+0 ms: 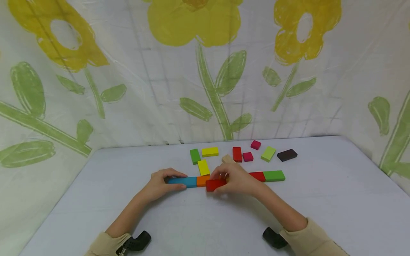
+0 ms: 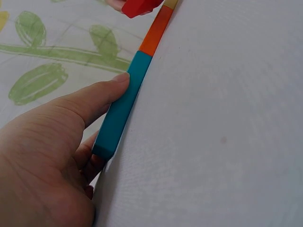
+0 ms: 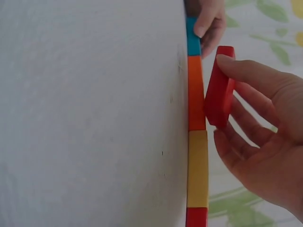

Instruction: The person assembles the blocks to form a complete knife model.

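Observation:
A straight row of flat blocks runs across the table: a blue block at the left end, then an orange block, a tan block, a red block and a light green block. My left hand holds the blue block, thumb on its near side and fingers behind. Between thumb and fingers, my right hand pinches another red block. That held block is tilted and raised over the orange one in the right wrist view. From the head, my right hand hides the tan part of the row.
Behind the row lie loose blocks: a green block, yellow blocks, a wooden block, a red block, pink blocks, a lime block and a dark brown block. A flower-printed curtain hangs behind the table.

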A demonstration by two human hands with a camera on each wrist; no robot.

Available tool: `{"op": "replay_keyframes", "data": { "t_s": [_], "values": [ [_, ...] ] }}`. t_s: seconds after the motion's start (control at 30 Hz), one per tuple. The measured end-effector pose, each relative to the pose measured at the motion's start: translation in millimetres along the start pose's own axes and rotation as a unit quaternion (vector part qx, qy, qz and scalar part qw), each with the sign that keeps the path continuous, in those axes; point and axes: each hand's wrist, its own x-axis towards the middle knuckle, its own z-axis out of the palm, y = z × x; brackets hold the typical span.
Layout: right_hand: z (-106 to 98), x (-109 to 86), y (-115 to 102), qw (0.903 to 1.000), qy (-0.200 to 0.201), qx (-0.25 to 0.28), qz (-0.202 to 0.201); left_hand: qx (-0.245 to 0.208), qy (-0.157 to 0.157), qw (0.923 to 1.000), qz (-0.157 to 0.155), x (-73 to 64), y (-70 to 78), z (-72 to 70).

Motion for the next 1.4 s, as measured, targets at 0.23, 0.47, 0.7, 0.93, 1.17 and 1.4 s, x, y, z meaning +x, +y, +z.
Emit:
{"op": "replay_keyframes", "data": {
  "t_s": [0.23, 0.47, 0.7, 0.93, 1.17, 1.4],
  "values": [
    [3.3, 0.0, 3.6, 0.9999, -0.014, -0.003, 0.000, -0.002, 0.001, 1.0000, 0.003, -0.4, 0.4, 0.2],
    [6.9, 1.0, 7.0, 0.9995, -0.027, -0.010, -0.015, -0.009, 0.001, 0.9999, 0.012, -1.5, -0.5, -0.6],
    [10.4, 1.2, 8.7, 0.9994, -0.032, -0.012, -0.009, -0.010, 0.003, 0.9999, 0.009, -1.7, 0.7, -0.4],
    [12.8, 1.4, 10.8, 0.9992, -0.038, -0.006, -0.012, -0.010, 0.003, 0.9999, 0.007, -0.9, 0.7, 0.0],
    [12.4, 1.6, 12.0, 0.9988, -0.046, -0.007, -0.012, -0.007, 0.004, 0.9999, 0.008, -0.4, 0.2, 0.2],
    [11.8, 1.0, 11.4, 0.9989, -0.046, -0.004, -0.008, -0.012, 0.003, 0.9999, 0.009, -0.3, -0.1, 0.0]
  ]
}}
